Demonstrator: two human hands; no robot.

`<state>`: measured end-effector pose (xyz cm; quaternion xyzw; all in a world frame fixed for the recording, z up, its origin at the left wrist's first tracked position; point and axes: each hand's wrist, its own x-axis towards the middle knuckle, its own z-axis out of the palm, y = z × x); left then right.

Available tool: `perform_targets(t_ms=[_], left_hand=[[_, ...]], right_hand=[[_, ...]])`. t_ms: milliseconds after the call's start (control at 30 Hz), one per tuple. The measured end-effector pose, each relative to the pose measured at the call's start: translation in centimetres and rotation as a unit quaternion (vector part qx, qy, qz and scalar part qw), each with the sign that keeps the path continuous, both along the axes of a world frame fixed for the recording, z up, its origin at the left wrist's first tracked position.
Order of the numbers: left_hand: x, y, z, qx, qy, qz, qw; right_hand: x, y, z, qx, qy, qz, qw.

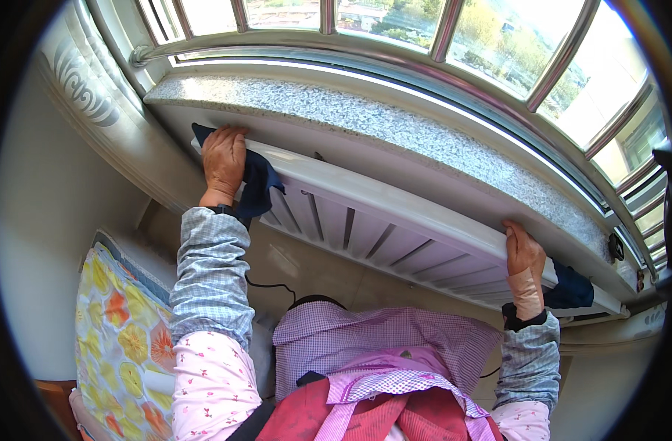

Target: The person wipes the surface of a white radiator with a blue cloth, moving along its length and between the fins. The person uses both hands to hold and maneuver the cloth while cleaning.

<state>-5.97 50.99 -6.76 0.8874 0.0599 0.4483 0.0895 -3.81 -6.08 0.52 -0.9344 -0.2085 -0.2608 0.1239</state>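
Observation:
A white panel radiator (380,201) runs under the window sill. My left hand (225,157) rests over the top edge near its left end, with a dark blue cloth (257,184) under and beside the hand; the cloth hangs over the front. My right hand (525,253) lies on the top edge towards the right end, fingertips over the back. A second piece of dark blue cloth (571,285) drapes over the radiator just right of that hand. Whether either hand grips the cloth or the radiator's edge is hard to tell, as the palms are hidden.
Above the radiator is a speckled stone sill (369,121), with a metal-barred window behind. A small black object (616,247) stands at the sill's right end. Curtains (88,82) hang at the left. Floral fabric (126,336) lies at lower left. A dark cable (272,285) crosses the floor.

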Motion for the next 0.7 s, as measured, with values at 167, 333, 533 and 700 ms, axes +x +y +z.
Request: perform_targets(t_ms=[167, 333, 533, 700], left_hand=[[0.9, 6.0, -0.4, 0.027, 0.082, 0.043, 0.995], [0.5, 1.7, 0.1, 0.013, 0.087, 0.123, 0.989], [-1.5, -16.5, 2.1, 0.028, 0.049, -0.096, 0.994], [-1.6, -31.7, 5.8, 0.086, 0.101, -0.29, 0.948]], right_hand=[[-0.1, 0.2, 0.4, 0.016, 0.019, 0.007, 1.0], [-0.1, 0.2, 0.4, 0.02, 0.031, -0.012, 0.999], [-0.1, -0.1, 0.1, 0.023, 0.017, -0.006, 1.0], [0.1, -0.4, -0.4, 0.028, -0.014, -0.009, 0.999]])
